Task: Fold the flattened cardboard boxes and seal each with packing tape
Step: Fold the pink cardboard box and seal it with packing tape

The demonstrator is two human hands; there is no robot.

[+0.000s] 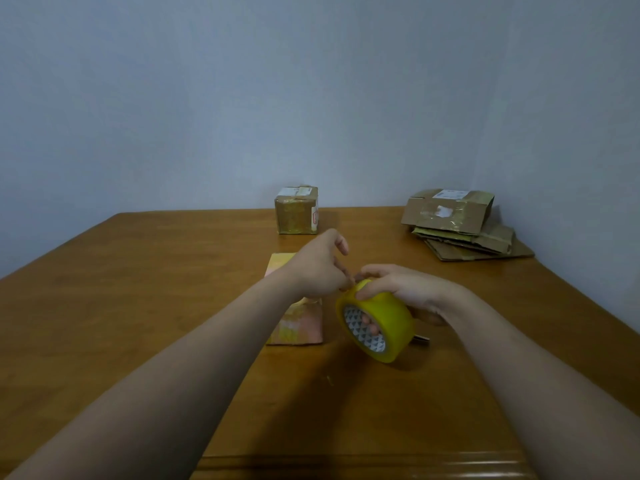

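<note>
Brown wooden surface (pixel 138 306) carries everything. Far right: stack of flattened brown cardboard boxes (pixel 457 223), old tape and labels on the top one. Far centre: small taped cardboard cube box (pixel 297 211), upright. Near centre, partly under my left forearm: folded cardboard box with glossy tape on it (pixel 298 323). Just right of it: yellow roll of packing tape (pixel 384 317), tilted and held up. Right grip (pixel 412 289) holds the roll, fingers through its core. Left grip (pixel 318 268) is curled, fingertips at the roll's top rim; can't tell if they're pinching anything.
</note>
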